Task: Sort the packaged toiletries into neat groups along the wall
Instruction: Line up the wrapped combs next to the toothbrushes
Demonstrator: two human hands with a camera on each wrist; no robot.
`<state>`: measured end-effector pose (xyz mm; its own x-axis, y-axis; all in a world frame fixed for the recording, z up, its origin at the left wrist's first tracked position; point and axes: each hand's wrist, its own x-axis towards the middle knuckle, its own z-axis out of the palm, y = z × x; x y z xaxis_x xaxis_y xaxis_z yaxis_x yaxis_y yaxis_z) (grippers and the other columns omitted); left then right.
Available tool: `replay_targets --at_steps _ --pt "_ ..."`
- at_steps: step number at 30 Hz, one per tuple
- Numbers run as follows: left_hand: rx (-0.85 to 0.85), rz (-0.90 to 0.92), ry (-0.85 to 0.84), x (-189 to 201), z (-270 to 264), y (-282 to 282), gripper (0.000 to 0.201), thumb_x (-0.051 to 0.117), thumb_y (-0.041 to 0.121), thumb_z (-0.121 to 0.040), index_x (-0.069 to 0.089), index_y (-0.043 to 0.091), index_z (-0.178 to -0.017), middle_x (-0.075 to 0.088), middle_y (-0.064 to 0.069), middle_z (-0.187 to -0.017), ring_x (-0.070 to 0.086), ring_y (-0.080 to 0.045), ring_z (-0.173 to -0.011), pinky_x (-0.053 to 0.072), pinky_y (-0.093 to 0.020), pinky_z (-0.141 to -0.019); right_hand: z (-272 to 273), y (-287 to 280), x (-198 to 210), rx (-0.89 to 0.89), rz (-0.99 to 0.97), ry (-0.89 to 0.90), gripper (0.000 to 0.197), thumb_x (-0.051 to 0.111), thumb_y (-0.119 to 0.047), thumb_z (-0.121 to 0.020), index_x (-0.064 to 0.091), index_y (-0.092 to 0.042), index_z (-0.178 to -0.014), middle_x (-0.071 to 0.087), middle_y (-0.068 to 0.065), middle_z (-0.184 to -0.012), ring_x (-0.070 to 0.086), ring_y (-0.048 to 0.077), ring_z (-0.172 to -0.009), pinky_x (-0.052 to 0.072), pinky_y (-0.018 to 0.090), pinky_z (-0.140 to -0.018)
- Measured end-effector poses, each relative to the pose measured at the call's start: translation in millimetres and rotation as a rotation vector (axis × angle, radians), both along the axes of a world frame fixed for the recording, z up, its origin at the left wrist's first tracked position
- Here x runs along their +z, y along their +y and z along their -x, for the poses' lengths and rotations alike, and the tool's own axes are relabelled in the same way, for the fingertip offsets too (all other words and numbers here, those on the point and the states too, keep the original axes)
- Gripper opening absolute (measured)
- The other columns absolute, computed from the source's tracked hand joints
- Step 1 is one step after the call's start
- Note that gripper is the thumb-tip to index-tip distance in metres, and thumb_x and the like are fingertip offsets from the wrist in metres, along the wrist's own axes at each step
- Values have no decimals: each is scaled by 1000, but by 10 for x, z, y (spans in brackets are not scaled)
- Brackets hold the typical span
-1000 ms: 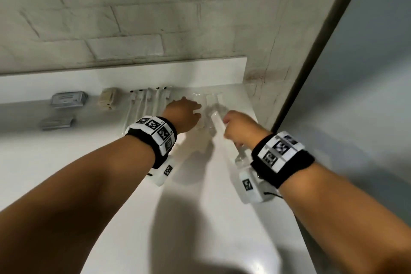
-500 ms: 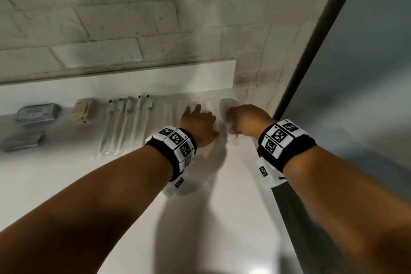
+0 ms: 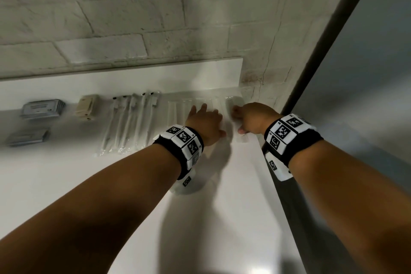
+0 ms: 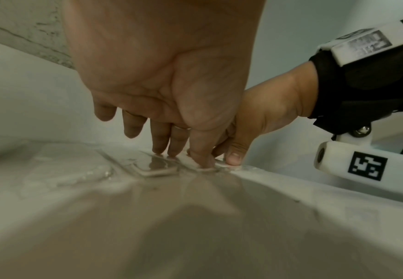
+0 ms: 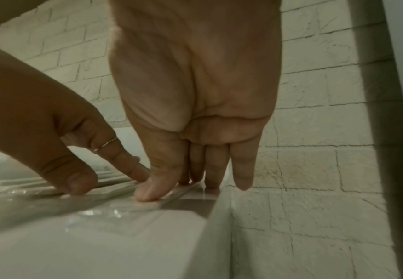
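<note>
I see my left hand (image 3: 205, 125) with fingers straight, pressing the clear packets (image 3: 184, 104) flat on the white shelf (image 3: 55, 173) by the brick wall (image 3: 133, 29). My right hand (image 3: 253, 119) (fingers also extended) presses the end packet (image 3: 232, 104) at the shelf's corner.

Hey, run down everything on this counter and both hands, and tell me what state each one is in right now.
Left hand: open, fingertips pressing the clear packets flat.
Right hand: open, fingers and thumb pressing the end packet.
Clear packets: flat, side by side against the backsplash.
End packet: flat, at the counter's right edge.
Packaged toothbrushes: sealed, lying in a row.
Beige box: closed, by the backsplash.
Two grey packs: lying flat, apart.
</note>
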<state>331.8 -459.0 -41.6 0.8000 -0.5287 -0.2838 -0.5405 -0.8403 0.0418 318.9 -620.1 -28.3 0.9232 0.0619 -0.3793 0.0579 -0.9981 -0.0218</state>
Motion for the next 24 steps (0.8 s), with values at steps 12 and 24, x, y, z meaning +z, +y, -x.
replay_targets --at_steps 12,24 --pt "62 -44 -20 15 -10 371 63 42 50 -92 33 20 -147 27 2 -157 5 -30 -148 -3 -54 -117 30 369 10 106 4 -75 47 66 -27 -83 56 -18 -128 64 7 -122 59 28 -112 50 36 -91" --pt "153 -100 0 17 -47 683 62 41 44 -94 29 15 -148 27 -1 -156 4 -33 -148 -8 -59 -114 -41 815 -10 186 -27 -80 34 64 -24 -85 64 -11 -117 68 12 -110 63 31 -103 46 30 -77"
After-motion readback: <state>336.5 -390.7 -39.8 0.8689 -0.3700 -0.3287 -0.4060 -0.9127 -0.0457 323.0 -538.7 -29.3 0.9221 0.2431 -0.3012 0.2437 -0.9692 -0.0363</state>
